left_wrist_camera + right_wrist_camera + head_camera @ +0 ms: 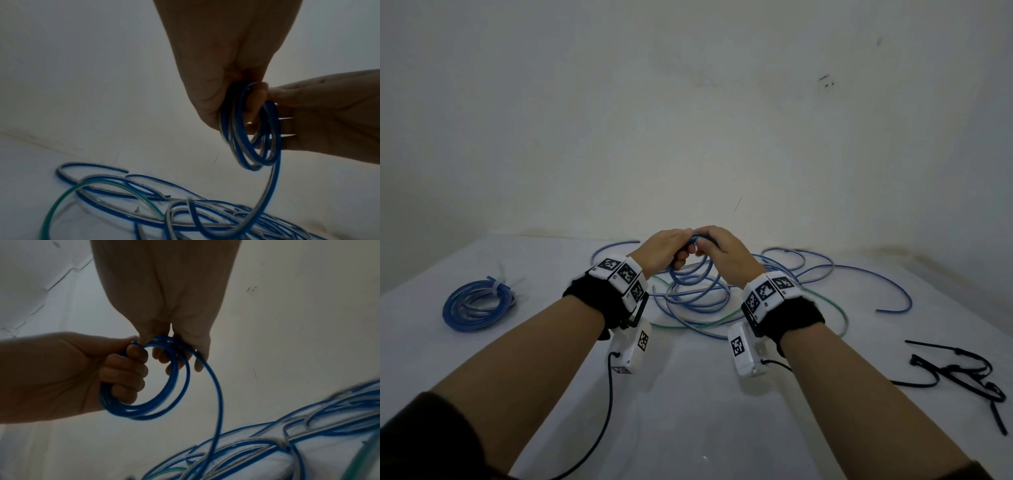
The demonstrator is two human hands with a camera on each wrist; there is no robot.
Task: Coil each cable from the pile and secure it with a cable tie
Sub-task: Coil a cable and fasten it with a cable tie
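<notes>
So both hands are up off the surface (688, 411), meeting right over the pile (722, 308) of loose cable. The left hand (661, 253) has its fingers (125, 369) wrapped round one side of the blue coil (148, 386), several loops bunched in the fist. My guess is that it works as the anchor, so the loops can't spring apart. The right hand (722, 250) pinches the top of the same coil between thumb and fingertips (164, 356), right where the loose run of cable (216, 402) leaves the bundle. It looks like it's laying on another turn.

The coil hangs roughly upright, like a ring on edge. Its opening faces back towards the person in the head view, and the top of it is tucked between the two hands. The free tail drops from the top of the ring, curves down and runs into the tangle below, so its long line is close to vertical before it bends away into the pile.

One finished coil (477, 305) sits well off to the left on the surface with a pale tie (498, 286) round it. The black cable ties (962, 377) lie well apart on the right, probably parked there for the right hand to grab once the tail is wound in.
</notes>
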